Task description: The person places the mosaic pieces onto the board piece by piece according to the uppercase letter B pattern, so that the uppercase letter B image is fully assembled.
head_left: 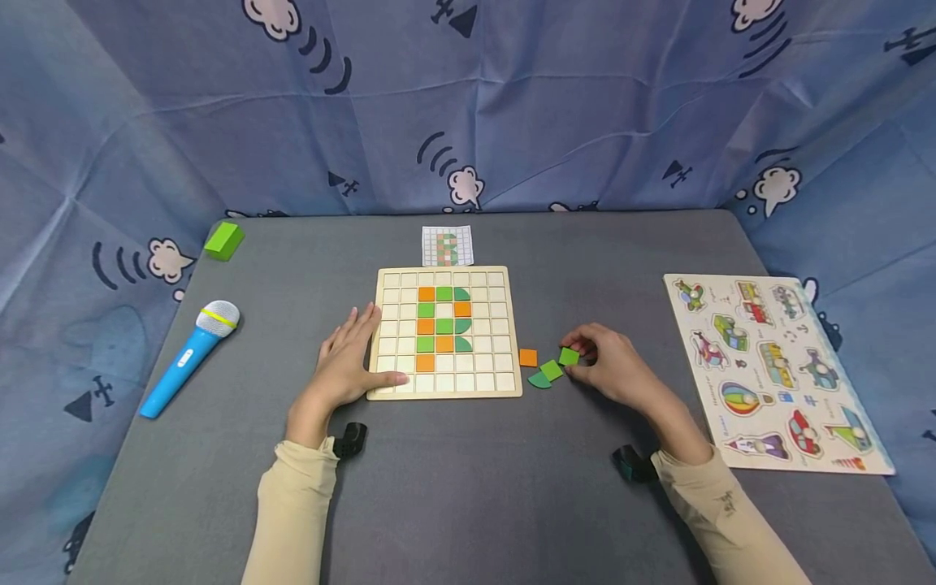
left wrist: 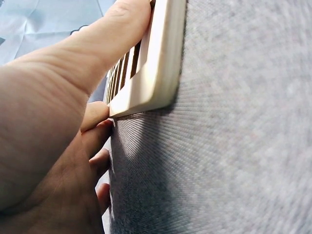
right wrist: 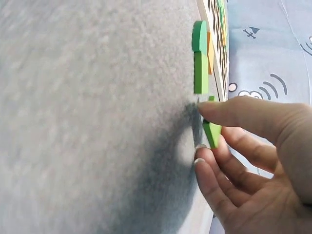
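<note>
A wooden grid board (head_left: 488, 383) lies on the table with orange and green tiles in some of its cells. My left hand (head_left: 345, 361) rests at the board's left edge, fingers straight along the side. Its thumb (left wrist: 122, 24) lies over the board's near edge. Right of the board, my right hand (head_left: 614, 366) pinches a green square tile (head_left: 569, 357) between thumb and fingers, just at the table surface. Beside it lie another green square tile (head_left: 552, 370), a dark green quarter-round tile (head_left: 539, 380) and an orange square tile (head_left: 528, 357).
Behind the board lies a printed pattern card (head_left: 448, 246). On the left are a blue toy microphone (head_left: 188, 357) and a green block (head_left: 224, 241). A wooden picture puzzle board (head_left: 775, 374) covers the table's right side. A blue curtain (head_left: 468, 106) hangs behind.
</note>
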Demonstrator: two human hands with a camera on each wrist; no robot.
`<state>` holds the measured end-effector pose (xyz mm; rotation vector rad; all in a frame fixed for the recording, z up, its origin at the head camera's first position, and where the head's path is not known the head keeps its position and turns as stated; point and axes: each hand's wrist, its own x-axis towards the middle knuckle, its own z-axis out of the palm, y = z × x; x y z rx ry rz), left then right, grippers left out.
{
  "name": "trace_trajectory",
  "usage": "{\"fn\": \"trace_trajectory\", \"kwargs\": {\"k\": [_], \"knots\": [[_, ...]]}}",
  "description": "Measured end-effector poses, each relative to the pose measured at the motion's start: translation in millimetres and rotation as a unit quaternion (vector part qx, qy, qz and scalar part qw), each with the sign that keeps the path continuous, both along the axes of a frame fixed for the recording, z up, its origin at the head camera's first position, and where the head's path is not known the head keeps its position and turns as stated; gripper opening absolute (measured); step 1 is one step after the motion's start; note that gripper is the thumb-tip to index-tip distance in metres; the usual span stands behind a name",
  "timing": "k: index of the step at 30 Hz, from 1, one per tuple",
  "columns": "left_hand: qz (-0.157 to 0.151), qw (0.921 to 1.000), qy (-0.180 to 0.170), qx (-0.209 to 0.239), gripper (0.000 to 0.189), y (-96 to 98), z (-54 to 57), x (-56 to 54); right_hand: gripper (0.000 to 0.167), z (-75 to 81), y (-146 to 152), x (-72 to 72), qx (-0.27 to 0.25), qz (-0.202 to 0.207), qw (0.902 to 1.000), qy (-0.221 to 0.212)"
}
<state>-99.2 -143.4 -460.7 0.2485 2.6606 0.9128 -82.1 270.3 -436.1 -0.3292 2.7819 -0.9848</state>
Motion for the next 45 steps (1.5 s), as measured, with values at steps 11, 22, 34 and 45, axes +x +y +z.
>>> {"fn": "trace_trajectory", "kwargs": {"k": [11, 22, 34, 45], "knots": [[0.001, 1.0, -0.004, -0.001, 0.124, -0.3, 1.2, -0.5, 0.03, -9.3, -37.8, -6.1, -0.058, 0.01, 0.997, 0.051], [0.002, 1.0, -0.005, -0.002, 0.125, -1.2, 0.7, -0.8, 0.033, -5.9, -86.5, -14.4, -0.074, 0.043, 0.9957, 0.035], [-0.002, 1.0, -0.002, 0.001, 0.125, -0.7, -0.5, -1.7, 0.025, -7.0, -116.2, -17.7, -0.028, 0.094, 0.9947, 0.031], [-0.001, 1.0, 0.0, -0.005, 0.125, -1.1, -2.6, -2.0, 0.024, -9.9, -121.9, -19.5, -0.033, 0.107, 0.993, 0.038]]}}
